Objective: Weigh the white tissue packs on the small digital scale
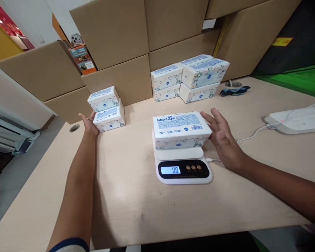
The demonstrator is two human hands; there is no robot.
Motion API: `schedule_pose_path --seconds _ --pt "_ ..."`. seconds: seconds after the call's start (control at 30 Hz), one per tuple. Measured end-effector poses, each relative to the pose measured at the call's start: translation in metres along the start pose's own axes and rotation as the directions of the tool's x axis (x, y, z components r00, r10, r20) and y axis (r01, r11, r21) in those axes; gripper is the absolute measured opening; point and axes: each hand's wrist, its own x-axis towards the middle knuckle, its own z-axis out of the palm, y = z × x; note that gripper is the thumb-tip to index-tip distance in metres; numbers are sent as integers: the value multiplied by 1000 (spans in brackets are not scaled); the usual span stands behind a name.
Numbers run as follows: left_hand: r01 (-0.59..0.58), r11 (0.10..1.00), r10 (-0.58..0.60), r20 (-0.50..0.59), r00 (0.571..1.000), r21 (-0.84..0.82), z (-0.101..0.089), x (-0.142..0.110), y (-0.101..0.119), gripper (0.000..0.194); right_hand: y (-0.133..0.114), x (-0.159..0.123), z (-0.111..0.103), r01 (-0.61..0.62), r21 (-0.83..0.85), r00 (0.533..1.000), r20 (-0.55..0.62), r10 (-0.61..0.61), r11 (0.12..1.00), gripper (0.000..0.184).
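Observation:
A white tissue pack (182, 129) with blue print rests on a white digital scale (183, 171), whose lit display reads 0.0. My right hand (224, 143) is at the pack's right end, fingers stretched and apart; its fingertips are very close to the pack, and contact is unclear. Over at the left, a tissue pack (103, 98) sits on another tissue pack (109, 119). My left hand (89, 124) is against the left side of this stack, thumb spread outward and the other fingers partly hidden behind it.
Behind the scale stand several stacked tissue packs (199, 80). Cardboard boxes (115, 35) line the back of the table (131, 203). To the right are a dark blue crumpled item (235, 91), a white power strip (299, 120) and a cable (254, 134). A cable hole (74, 128) lies at left.

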Motion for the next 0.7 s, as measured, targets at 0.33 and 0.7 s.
schedule_pose_path --seconds 0.33,0.7 --pt "35 997 -37 -34 999 -73 1 2 1 119 -3 -1 -3 -2 -12 1000 -3 2 1000 93" --pt "-25 998 30 78 997 -66 19 -7 3 137 4 7 -18 110 -257 994 43 -102 960 104"
